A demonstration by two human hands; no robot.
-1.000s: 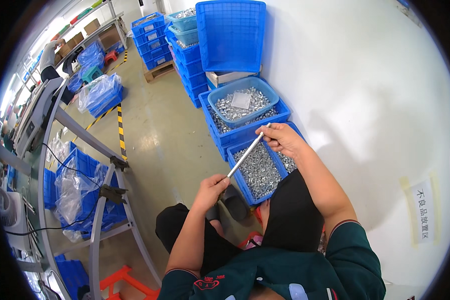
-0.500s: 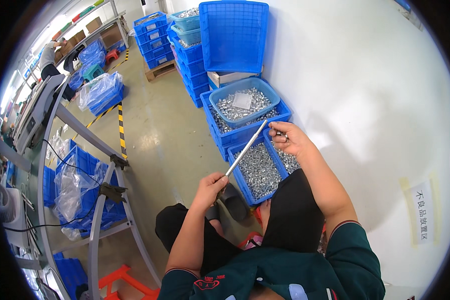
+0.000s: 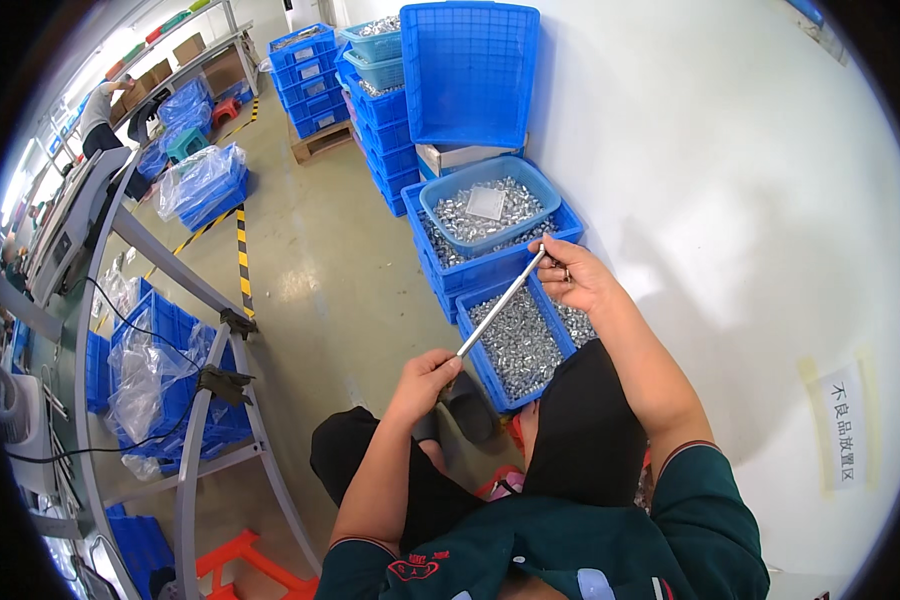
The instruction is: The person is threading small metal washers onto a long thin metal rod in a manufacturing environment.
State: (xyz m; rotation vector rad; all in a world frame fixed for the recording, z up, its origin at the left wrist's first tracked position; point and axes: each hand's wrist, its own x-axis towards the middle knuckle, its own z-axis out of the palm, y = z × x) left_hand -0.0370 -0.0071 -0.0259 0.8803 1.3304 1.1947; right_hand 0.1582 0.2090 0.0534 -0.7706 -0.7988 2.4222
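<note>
I hold a thin silver metal rod [image 3: 500,305] slanting between both hands. My left hand [image 3: 425,375] grips its lower end above my knees. My right hand [image 3: 570,275] pinches its upper end, with a ring on one finger. Beneath the rod sits a blue crate [image 3: 475,345] filled with small shiny metal parts. Behind it stands another blue crate [image 3: 490,270] carrying a light blue basin [image 3: 440,190] of the same parts, with a clear plastic piece on top.
A white wall [image 3: 730,200] runs along the right with a paper label [image 3: 842,420]. Stacked blue crates [image 3: 385,110] and an upright blue lid [image 3: 475,70] stand behind. A grey metal frame [image 3: 195,400] with bagged crates is at left. A person [image 3: 100,110] works far off.
My right hand has lifted the rod's upper end slightly higher and farther from me. My left hand stays at the lower end.
</note>
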